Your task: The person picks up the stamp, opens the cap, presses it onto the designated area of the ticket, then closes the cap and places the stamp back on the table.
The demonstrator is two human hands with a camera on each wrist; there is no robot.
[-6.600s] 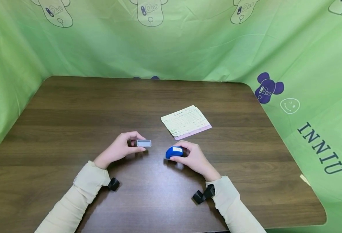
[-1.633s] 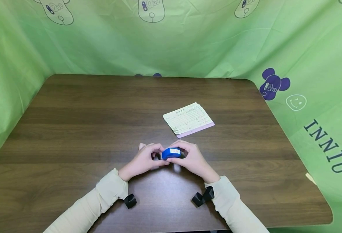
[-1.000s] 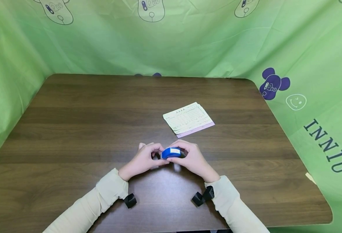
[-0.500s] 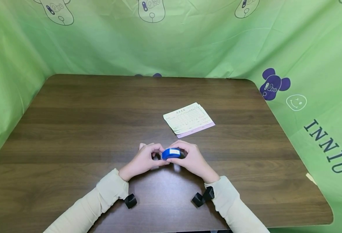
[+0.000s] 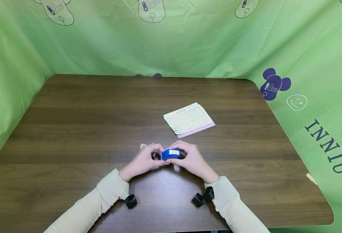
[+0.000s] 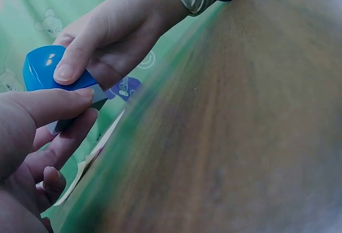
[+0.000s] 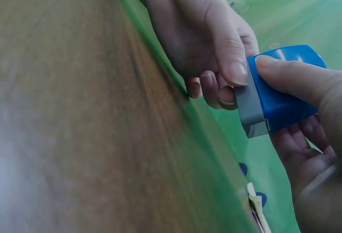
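Observation:
A blue hand stamp (image 5: 171, 154) with a white label is held above the table at the front middle. My right hand (image 5: 193, 158) grips its blue body between thumb and fingers. My left hand (image 5: 144, 159) pinches the grey cap (image 7: 250, 105), thumb on one broad side and fingers on the other. In the right wrist view the cap sits against the end of the blue body, its edge lined up with it. The left wrist view shows the blue body (image 6: 40, 70) under the right thumb, with part of the cap hidden by left fingers.
Behind the hands, a small stack of printed slips (image 5: 188, 119) with a purple bottom edge lies on the brown wooden table (image 5: 101, 106). Green printed cloth (image 5: 188, 48) hangs around the table's back and sides. Black wrist cameras (image 5: 131, 201) sit at both cuffs.
The left hand has moved right, bringing the cap, earlier apart from the stamp, against the stamp's end. Over the last second both hands stay nearly still; the stamp tilts very slightly.

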